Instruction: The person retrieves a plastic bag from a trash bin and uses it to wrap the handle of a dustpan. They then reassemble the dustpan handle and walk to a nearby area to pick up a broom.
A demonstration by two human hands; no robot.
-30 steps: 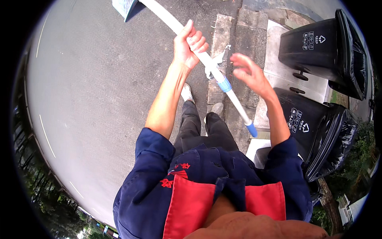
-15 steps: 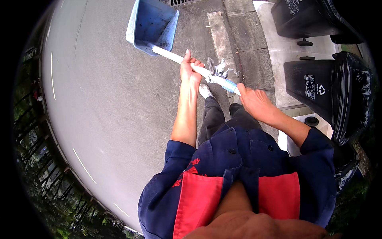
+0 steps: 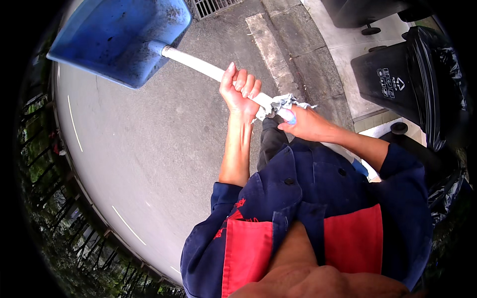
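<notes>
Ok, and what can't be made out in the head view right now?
Blue dustpan: head view, partly cut off by the top edge.
White pole: head view, stretches covered by the left hand and right hand.
Farther black bin: head view, partly cut off by the top edge.

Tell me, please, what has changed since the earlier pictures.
The right hand, free of the white pole at first, has taken hold of it near the blue collar. The blue scoop on its far end has come farther into view at upper left. The left hand still grips the pole.
</notes>
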